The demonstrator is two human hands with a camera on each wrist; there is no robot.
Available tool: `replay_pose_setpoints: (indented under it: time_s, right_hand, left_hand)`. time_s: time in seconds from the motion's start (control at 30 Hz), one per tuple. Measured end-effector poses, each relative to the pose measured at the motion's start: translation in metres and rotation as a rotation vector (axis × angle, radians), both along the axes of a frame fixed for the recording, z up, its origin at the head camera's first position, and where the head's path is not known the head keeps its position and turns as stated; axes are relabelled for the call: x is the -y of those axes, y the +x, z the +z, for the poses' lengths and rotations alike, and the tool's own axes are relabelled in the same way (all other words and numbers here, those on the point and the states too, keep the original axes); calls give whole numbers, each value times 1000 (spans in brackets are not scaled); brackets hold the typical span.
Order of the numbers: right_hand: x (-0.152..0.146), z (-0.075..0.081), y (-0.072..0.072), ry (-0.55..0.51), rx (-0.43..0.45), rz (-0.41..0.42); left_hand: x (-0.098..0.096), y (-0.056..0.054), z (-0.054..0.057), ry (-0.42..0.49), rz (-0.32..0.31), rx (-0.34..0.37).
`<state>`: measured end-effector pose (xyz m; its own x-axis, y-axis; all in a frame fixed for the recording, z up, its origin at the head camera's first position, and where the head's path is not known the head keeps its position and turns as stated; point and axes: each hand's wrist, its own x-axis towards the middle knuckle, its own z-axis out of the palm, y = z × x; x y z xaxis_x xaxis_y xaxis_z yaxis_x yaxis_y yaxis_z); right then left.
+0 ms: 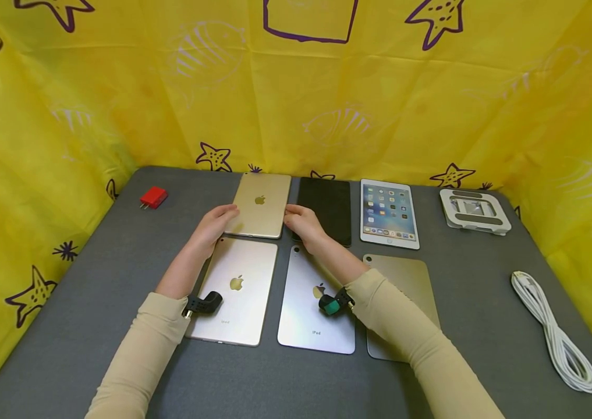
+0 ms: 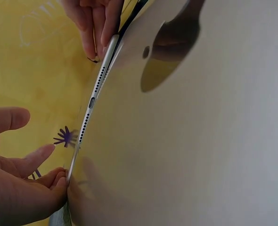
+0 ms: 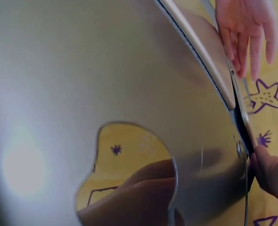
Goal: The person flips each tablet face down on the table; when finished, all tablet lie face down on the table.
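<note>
A gold tablet (image 1: 259, 203) lies back side up in the far row, its Apple logo showing. My left hand (image 1: 217, 224) holds its near left corner, fingertips at the edge. At its right side my right hand (image 1: 303, 223) grips the edge, partly over a dark-screened tablet (image 1: 329, 203). The gold tablet's thin edge with port and speaker holes (image 2: 91, 103) shows in the left wrist view. Closer in lie a gold-white tablet (image 1: 248, 262) under the left wrist, a pale lilac tablet (image 1: 301, 308) under the right wrist, and another gold tablet (image 1: 400, 270) partly hidden by the right forearm.
A white tablet with a lit home screen (image 1: 388, 212) lies in the far row. To its right sits a white-and-grey flat case (image 1: 475, 210). A coiled white cable (image 1: 552, 331) is at the right edge, a red plug adapter (image 1: 153, 197) at far left. Yellow cloth (image 1: 296, 87) encloses the grey table.
</note>
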<state>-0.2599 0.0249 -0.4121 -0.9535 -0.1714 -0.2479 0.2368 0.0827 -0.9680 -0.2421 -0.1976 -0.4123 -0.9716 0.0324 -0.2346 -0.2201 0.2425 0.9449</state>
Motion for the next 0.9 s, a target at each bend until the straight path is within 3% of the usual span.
replay_pose_setpoints:
  time_s: [0.4, 0.6, 0.73, 0.9]
  right_hand:
    - [-11, 4, 4, 107, -72, 80]
    - [-32, 10, 5, 20, -69, 53]
    - [-50, 13, 6, -1, -103, -3]
    - [-74, 15, 10, 5, -134, -67]
  left_hand:
    - [-11, 2, 8, -122, -29, 17]
    - [-32, 10, 20, -245, -103, -58]
    - [-52, 18, 24, -222, -125, -112]
    - [-79, 22, 22, -115, -125, -146]
